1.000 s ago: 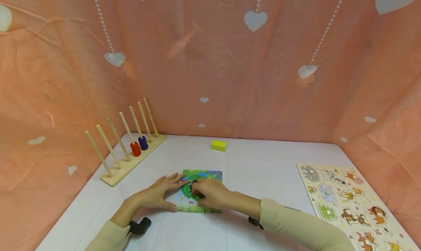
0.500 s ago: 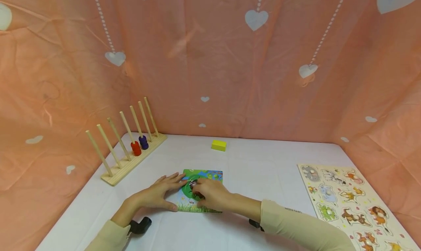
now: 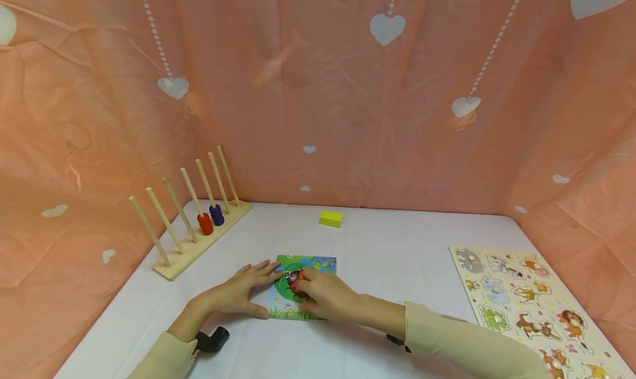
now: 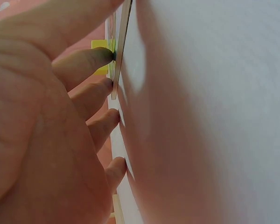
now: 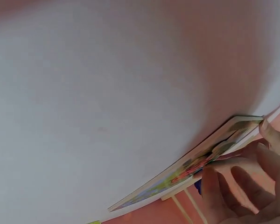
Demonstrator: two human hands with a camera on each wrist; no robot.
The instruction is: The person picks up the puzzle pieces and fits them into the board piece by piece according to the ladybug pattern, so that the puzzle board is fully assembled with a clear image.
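Observation:
A square puzzle board (image 3: 284,307) with a ladybug picture on a green leaf lies flat on the white table. My left hand (image 3: 244,291) is spread at its left side, fingertips on the board's edge and thumb at the lower left corner. In the left wrist view, two fingertips (image 4: 105,57) meet the thin board edge. Over the right half of the board is my right hand (image 3: 330,296), its fingers loosely bent beside the red ladybug (image 3: 296,283). From the right wrist, the fingers (image 5: 212,189) show close over the board with nothing seen between them.
To the left stands a wooden peg rack (image 3: 194,252) with red rings (image 3: 205,224) and purple rings (image 3: 216,215). A yellow block (image 3: 330,219) sits behind the board. On the right lies an animal peg puzzle (image 3: 534,313). A pink curtain (image 3: 343,103) surrounds the table.
My right hand has drawn back slightly to the right, so more of the ladybug shows. The left hand and the board stay in place.

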